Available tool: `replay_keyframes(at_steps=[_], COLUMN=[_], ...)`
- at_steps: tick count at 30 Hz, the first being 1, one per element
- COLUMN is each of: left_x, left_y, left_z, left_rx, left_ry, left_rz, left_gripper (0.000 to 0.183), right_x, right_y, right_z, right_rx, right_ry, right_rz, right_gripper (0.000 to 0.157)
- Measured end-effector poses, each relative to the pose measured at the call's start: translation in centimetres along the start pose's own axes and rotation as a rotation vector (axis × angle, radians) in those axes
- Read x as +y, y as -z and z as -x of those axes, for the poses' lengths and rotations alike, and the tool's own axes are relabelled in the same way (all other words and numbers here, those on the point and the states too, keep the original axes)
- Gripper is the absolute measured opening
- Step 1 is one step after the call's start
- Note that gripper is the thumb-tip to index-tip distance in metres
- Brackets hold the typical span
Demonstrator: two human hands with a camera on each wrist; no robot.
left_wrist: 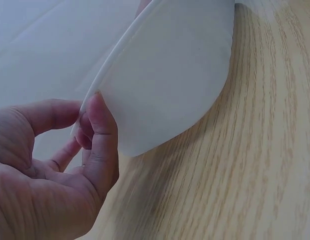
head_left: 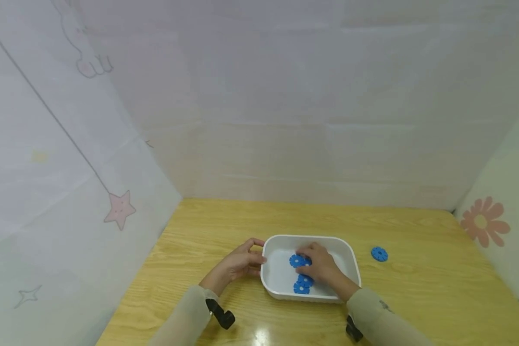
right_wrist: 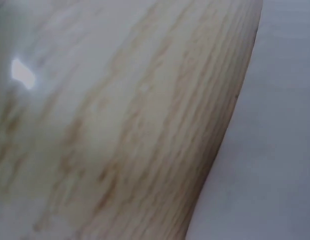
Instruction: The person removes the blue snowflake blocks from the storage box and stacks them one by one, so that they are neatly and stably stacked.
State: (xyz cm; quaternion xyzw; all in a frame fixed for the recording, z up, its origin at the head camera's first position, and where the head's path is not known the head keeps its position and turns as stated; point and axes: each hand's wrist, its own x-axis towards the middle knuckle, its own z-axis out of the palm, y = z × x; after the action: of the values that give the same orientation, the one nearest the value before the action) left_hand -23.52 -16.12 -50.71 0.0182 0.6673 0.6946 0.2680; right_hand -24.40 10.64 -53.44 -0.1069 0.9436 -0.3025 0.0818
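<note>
In the head view a white plastic tray (head_left: 279,269) stands on the table. My left hand (head_left: 241,262) is at its left end; the left wrist view shows the thumb and fingers of this hand gripping the tray's rim (left_wrist: 112,57). Inside the tray lie several blue notched plastic discs (head_left: 302,288), some overlapping. My right hand (head_left: 322,265) reaches into the tray from the right, thumb and fingers bent around blue discs near the middle. It partly hides them. The right wrist view does not show this hand or the tray.
Another blue notched disc (head_left: 379,253), perhaps a small stack, lies on the wooden table (head_left: 225,216) right of the tray. Pale printed sheets (head_left: 285,120) rise along the table's back and sides. A dark wrist strap (head_left: 220,315) circles the left sleeve.
</note>
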Motion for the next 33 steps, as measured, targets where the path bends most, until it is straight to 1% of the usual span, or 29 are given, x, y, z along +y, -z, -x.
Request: replay_keyframes(at_steps=[4, 10, 16, 20, 24, 30, 33], left_x=[-0.3, -0.2, -0.1, 0.0, 0.0, 0.0, 0.0], left_y=[0.0, -0.2, -0.3, -0.2, -0.1, -0.1, -0.1], left_z=[0.0, -0.1, -0.1, -0.1, -0.2, -0.3, -0.2], left_rx=[-0.001, 0.010, 0.014, 0.028, 0.039, 0.049, 0.051], left_ry=[0.010, 0.008, 0.006, -0.002, -0.006, 0.010, 0.018], left_rz=[0.004, 0.006, 0.014, -0.005, -0.018, -0.017, -0.022], left_gripper=[0.054, 0.053, 0.053, 0.053, 0.053, 0.054, 0.054], right_x=[0.2, 0.2, 0.2, -0.2, -0.3, 0.9, 1.6], right_y=[-0.2, 0.2, 0.9, 2.0, 3.4, 5.0, 5.6], right_z=[0.2, 0.1, 0.0, 0.4, 0.9, 1.4, 1.8], right_rx=[0.005, 0.031, 0.058, 0.071, 0.084, 0.117, 0.124], right_ry=[0.004, 0.023, 0.035, 0.048, 0.062, 0.112, 0.109], right_rz=[-0.009, -0.026, -0.117, -0.167, -0.189, -0.181, -0.192], right_gripper=[0.045, 0.044, 0.042, 0.041, 0.042, 0.046, 0.047])
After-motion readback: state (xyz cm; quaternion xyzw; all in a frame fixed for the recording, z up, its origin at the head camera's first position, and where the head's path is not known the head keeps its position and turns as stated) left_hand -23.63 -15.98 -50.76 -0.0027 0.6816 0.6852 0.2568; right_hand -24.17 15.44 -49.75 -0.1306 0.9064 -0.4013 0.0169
